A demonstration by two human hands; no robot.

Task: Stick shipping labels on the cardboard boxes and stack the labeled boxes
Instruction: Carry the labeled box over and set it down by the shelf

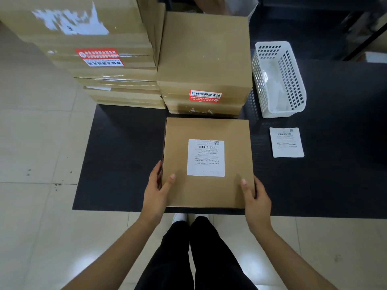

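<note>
bare forearms, black trousers (209, 254), white shoes (179, 217).

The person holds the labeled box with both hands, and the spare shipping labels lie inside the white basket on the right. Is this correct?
Not quite. In the head view, both the left hand and right hand grip the labeled box, but the spare shipping labels lie on the black table, in front of the white basket, not inside it.
</note>
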